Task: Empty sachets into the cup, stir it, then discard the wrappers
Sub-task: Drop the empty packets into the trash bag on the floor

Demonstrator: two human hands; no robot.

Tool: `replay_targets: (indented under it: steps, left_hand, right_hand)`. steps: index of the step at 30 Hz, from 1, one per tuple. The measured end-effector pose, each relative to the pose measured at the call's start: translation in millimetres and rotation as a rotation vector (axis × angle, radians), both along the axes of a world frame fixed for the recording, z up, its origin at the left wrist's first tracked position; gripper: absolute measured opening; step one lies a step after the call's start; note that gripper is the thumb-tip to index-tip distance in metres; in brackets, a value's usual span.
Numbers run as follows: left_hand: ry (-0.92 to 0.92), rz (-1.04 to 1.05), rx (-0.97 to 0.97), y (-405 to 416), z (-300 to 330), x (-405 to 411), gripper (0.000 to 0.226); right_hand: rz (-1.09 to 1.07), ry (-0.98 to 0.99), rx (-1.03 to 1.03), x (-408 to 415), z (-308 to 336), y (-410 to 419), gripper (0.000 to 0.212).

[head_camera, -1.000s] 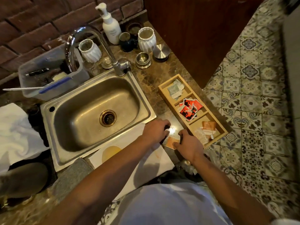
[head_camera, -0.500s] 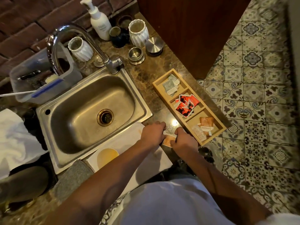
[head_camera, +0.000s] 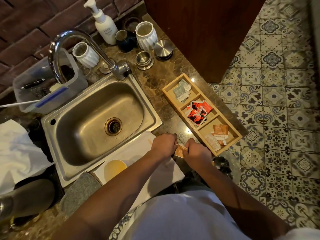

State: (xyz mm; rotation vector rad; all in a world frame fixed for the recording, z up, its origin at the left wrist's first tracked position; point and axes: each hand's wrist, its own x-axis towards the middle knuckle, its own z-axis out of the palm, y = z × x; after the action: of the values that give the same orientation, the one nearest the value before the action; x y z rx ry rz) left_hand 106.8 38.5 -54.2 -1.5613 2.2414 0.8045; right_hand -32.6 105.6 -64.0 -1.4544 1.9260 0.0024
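Sachet (head_camera: 180, 150), orange, sits pinched between left hand (head_camera: 163, 146) and right hand (head_camera: 197, 150), both gripping it.

An orange sachet (head_camera: 180, 151) sits pinched between the left hand (head_camera: 164, 146) and the right hand (head_camera: 197, 151), just beside the near end of the wooden tray (head_camera: 166, 91), over the counter edge. Only a small part of it shows between the fingers; whether it is torn I cannot tell. In the tray's near compartment lie more orange and pale sachets (head_camera: 218, 135), the middle one holds red-and-black sachets (head_camera: 198, 112), the far one grey sachets (head_camera: 181, 91).
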Motion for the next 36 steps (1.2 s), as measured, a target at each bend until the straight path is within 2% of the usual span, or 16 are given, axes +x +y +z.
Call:
replay_targets:
  steps: [10, 19, 22, 26, 31, 33, 36]
  left_hand:
    - [-0.025, -0.006, -0.029, 4.2, 5.5, 0.5, 0.017]
    - [0.107, 0.134, 0.004, -9.1, 28.6, 13.8, 0.018]
    - [0.194, 0.210, 0.005, -12.1, 41.1, 19.5, 0.015]
    - [0.398, 0.367, 0.089, -10.5, 65.6, 24.3, 0.009]
    - [0.590, 0.530, 0.138, -4.7, 94.5, 34.1, 0.012]
    - [0.639, 0.571, 0.140, -1.3, 103.6, 39.3, 0.013]
    - [0.766, 0.692, 0.160, 4.8, 115.7, 46.6, 0.011]
  right_hand:
    - [0.045, -0.044, 0.105, -6.7, 0.3, -10.1, 0.019]
    - [-0.017, -0.210, 0.042, -12.0, 18.6, -20.0, 0.013]
    - [-0.085, -0.297, -0.014, -13.1, 33.8, -22.2, 0.011]
    - [-0.155, -0.408, -0.071, -14.2, 58.6, -24.6, 0.011]
    - [-0.332, -0.666, 0.009, -14.7, 79.9, -26.3, 0.018]
    - [-0.353, -0.758, 0.012, -14.6, 87.2, -24.6, 0.017]
    - [-0.337, -0.784, -0.051, -13.9, 99.0, -23.4, 0.018]
